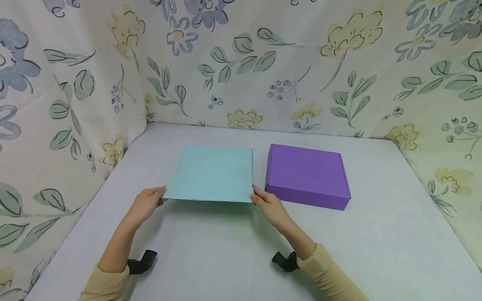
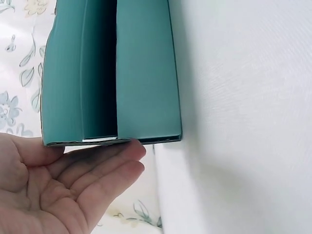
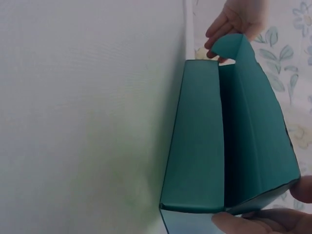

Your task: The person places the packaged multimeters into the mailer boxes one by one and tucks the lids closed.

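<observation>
A light teal cardboard box (image 1: 211, 173) sits left of centre on the table, its lid lifted along the near edge. In the left wrist view a dark gap shows between the raised lid flap (image 2: 63, 83) and the box's front wall (image 2: 148, 73). My left hand (image 1: 147, 202) grips the lid's near left corner, thumb on the flap side and fingers along the box's side. At the near right corner my right hand (image 1: 272, 210) pinches the lid between thumb and fingers. The right wrist view shows a curved tab (image 3: 229, 46) at the flap's far end.
A closed purple box (image 1: 306, 173) stands just right of the teal one, close to my right hand. Both are on a white-covered table (image 1: 211, 255). Floral fabric (image 1: 241, 62) hangs behind and along the sides. Black straps with mounts (image 1: 143, 262) are on both wrists.
</observation>
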Demonstrator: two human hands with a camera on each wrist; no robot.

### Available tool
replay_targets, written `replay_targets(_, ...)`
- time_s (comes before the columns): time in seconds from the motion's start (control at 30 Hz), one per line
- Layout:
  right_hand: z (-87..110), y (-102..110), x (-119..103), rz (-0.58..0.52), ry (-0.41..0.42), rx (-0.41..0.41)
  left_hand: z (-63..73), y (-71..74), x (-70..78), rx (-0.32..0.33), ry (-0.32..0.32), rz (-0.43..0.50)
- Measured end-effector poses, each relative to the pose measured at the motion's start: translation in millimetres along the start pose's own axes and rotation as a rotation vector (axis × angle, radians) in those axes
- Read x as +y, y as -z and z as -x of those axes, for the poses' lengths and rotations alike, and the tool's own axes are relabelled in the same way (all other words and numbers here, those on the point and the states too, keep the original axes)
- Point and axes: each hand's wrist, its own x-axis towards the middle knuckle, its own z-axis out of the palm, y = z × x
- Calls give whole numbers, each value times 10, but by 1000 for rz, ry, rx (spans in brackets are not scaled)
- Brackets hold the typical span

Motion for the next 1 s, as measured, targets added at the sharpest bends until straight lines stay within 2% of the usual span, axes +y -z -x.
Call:
replay_targets(0.17,7,-23,17,-12,7,-7,-7,-37,-24,-12,1,38)
replay_targets(0.3,11,-29,9,-4,11,-4,-17,-39,-44,-35,2,117)
replay_targets(0.67,29,-66,-19,11,14,19,-50,-15,-107,-160,-16,296)
replay_targets(0.8,19,-90,-6,-19,0,23,-66,4,-117,-183,-11,262)
replay_targets(1.0,12,-122,-2,-51,-11,29,-85,15,-100,-156,-11,128)
